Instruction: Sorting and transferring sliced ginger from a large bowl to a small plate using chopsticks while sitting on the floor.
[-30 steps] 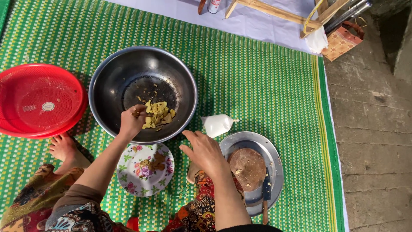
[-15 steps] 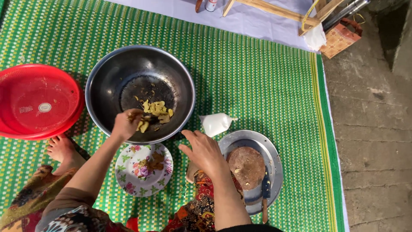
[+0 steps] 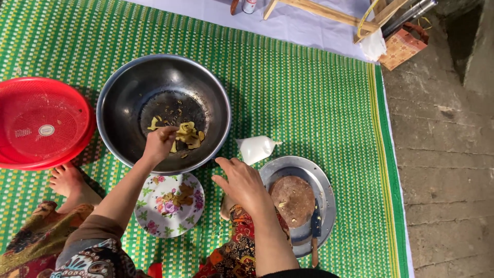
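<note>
Left hand (image 3: 160,143) reaches into the big steel bowl (image 3: 123,87), fingers pinched together on yellow sliced pieces (image 3: 188,135) lying at the bowl's bottom, right of centre. A few stray slices sit further left in the bowl. To do this well: keep the pinch low and gather the slices toward one heap, wrist clear of the near rim so the bowl doesn't tip. Left forearm runs from near-left up over the floral plate (image 3: 154,219). Right hand (image 3: 242,181) hovers palm down just near the bowl's right rim, fingers apart and loosely curled, holding nothing. White plastic bag (image 3: 256,148) just beside it; round wooden board (image 3: 292,200) and knife (image 3: 315,229) on metal tray (image 3: 319,172), near right. Red basket (image 3: 36,121) left, on green mat (image 3: 309,92).
</note>
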